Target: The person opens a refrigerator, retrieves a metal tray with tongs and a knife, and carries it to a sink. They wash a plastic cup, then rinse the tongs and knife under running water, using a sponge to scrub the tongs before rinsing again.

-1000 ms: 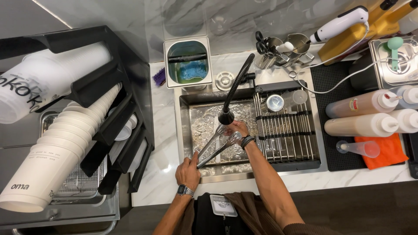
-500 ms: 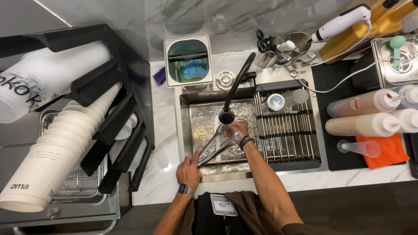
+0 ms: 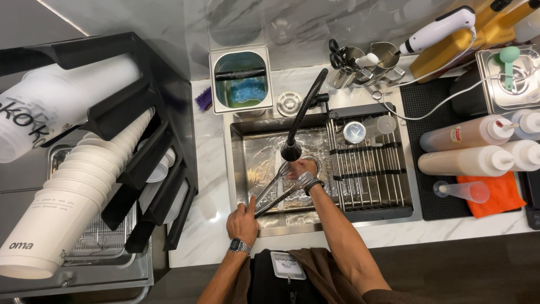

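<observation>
Steel sink (image 3: 247, 169): left hand (image 3: 242, 222) grips tongs (image 3: 275, 194); right hand (image 3: 301, 168) under faucet (image 3: 301, 118).

- Tongs (image 3: 275, 191): polished metal, shiny, smooth.
- Sink (image 3: 264, 152): brushed steel, wet and reflective.
- Faucet hose (image 3: 306, 110), 12 o'clock of sink: matt black, ribbed.
- Drying rack (image 3: 368, 169), 3 o'clock: thin metal wires, black bands.
- Counter (image 3: 211, 186): glossy white marble look, grey veins.
- Cup stacks (image 3: 84, 186), 9 o'clock: matt white paper.
- Squeeze bottles (image 3: 467, 160): soft translucent plastic.
- Cloth (image 3: 489, 194): orange, fuzzy.
- Mat (image 3: 427, 112): black, dotted rubber.
</observation>
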